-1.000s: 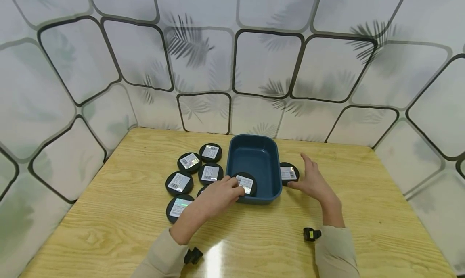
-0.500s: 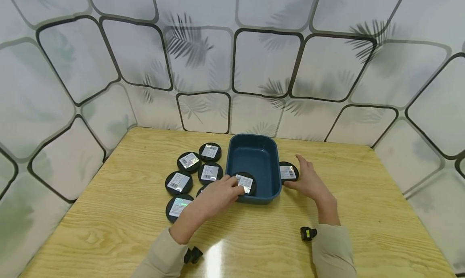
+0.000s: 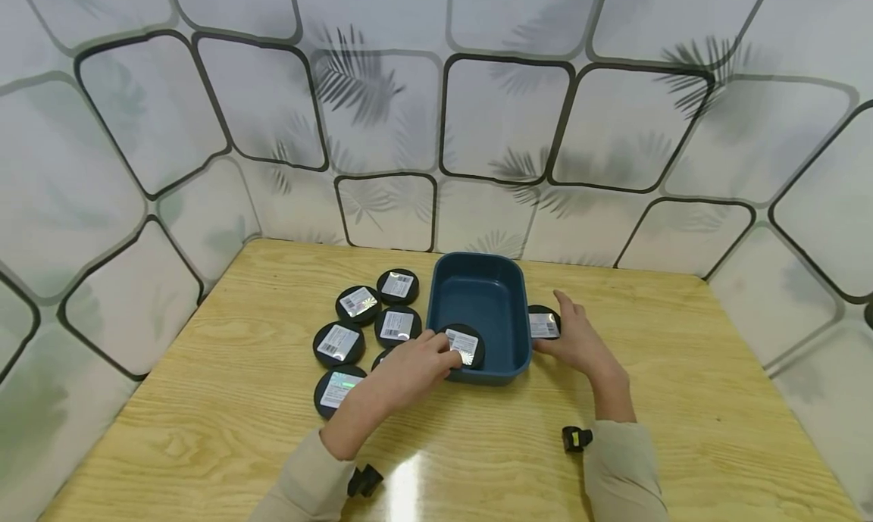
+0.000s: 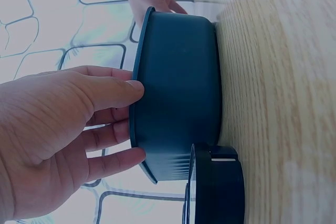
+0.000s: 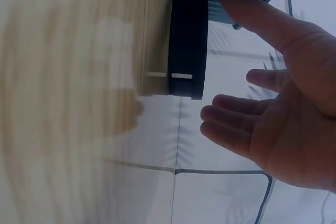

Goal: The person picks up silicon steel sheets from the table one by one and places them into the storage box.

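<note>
Since the earlier frames the right hand [image 3: 580, 340] has drawn in closer to a flat, round, white-labelled black disc [image 3: 543, 325], while the left hand [image 3: 414, 367] keeps its place. On my head feed, that disc lies on the yellowish wood-grain table [image 3: 689, 378], at the right side of the dark blue rectangular plastic bin [image 3: 477, 379] – whether the two touch, I can't tell. A second labelled disc [image 3: 467, 345] sits in the bin's near left corner, and six more black discs [image 3: 339, 343] lie clustered to the left, one of them mostly hidden by the left hand.

On the left wrist feed I see the thumb in front of the bin's rim and fingers reaching behind it, so I read a narrow hold on the bin. Whether the fingertips also press the disc inside, I can't make out.

On the right wrist feed the grip is wide and holds nothing – the thumb stands well apart from the fingers, above the disc's level.

I judge the step in hand to be the approach to the outer disc, the bin being steadied meanwhile. The next move, I'd say, calls for lowering the thumb and fingers to its edge and closing them evenly.
</note>
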`<action>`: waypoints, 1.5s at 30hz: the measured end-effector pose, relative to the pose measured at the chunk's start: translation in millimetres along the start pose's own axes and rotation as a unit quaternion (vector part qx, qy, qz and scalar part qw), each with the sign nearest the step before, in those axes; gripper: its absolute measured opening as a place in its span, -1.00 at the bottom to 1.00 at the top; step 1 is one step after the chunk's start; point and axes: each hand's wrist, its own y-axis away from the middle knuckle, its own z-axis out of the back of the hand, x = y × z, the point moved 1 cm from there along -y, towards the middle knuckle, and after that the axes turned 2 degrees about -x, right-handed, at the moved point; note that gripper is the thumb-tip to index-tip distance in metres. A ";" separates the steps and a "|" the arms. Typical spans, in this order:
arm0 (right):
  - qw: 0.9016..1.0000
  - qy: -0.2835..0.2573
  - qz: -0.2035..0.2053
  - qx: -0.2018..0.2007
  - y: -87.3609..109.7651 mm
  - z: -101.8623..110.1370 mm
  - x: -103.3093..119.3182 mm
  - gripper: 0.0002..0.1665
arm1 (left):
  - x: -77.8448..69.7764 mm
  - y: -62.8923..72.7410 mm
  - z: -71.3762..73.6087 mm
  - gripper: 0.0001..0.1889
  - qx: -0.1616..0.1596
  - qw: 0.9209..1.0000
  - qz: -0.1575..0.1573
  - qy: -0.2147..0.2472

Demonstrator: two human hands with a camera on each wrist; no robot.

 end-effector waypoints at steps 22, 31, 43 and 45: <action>1.000 0.010 -0.006 0.000 -5.6 -4.3 5.9 0.14 | -1.6 -0.9 0.0 -0.88 0.005 1.000 0.005 -0.008; 1.000 0.011 -0.003 0.005 -4.2 -4.7 7.2 0.14 | -1.6 0.1 -0.2 -0.89 0.005 1.000 0.004 -0.012; 1.000 0.017 -0.009 0.012 -5.4 -6.8 4.7 0.00 | -1.8 0.5 0.0 -0.89 0.004 1.000 0.005 -0.011; 1.000 0.016 -0.006 0.011 -5.5 -7.1 4.1 0.00 | -1.9 0.5 0.3 -0.89 0.005 1.000 0.006 -0.012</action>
